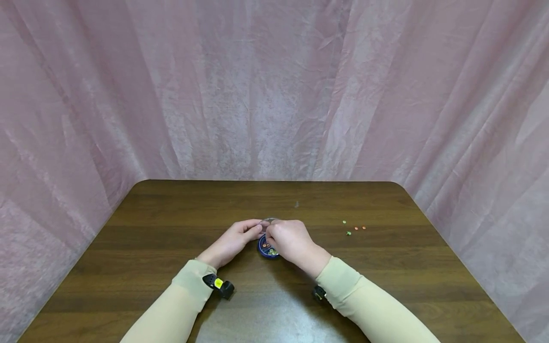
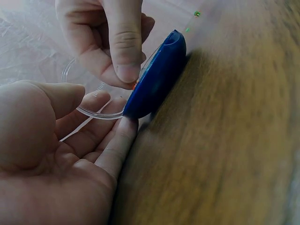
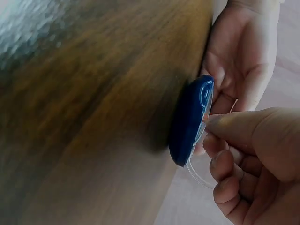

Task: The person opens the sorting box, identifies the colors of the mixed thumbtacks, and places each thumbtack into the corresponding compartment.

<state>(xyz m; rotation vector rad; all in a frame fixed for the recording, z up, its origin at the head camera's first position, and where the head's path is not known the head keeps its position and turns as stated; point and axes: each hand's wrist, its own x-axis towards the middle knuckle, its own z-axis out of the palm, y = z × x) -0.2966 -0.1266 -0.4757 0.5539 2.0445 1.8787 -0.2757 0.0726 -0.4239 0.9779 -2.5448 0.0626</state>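
Forearms in pale sleeves [image 1: 171,300] angle in from the lower corners and converge over a round blue case [image 2: 157,79], which sits on the wooden table [image 1: 171,205] near its middle. Left hand [image 1: 233,243] lies at the case's far left side, palm turned inward, its wrist low over the tabletop. Its thumb stands on the near side of the raised clear lid [image 2: 100,88] and its gently bent fingers behind, so the lid is held lightly between them; from the left wrist, 1 fingertip shows beneath the case's edge.

Right hand [image 1: 291,240] comes in from the other side with its knuckles uppermost and its wrist bent down toward the case. Thumb and forefinger are drawn together in a narrow pinch on a small orange piece [image 2: 135,86], right at the case's rim; the other 3 fingers curl in toward the palm. More small pieces [image 1: 272,252], orange and green, lie inside the case.

Well to the right on the table rest 2 orange bits [image 1: 356,228], with green bits [image 1: 349,233] just beside them. A black device [image 1: 218,284] is strapped at each wrist, and a pink curtain [image 1: 257,95] hangs behind the table.
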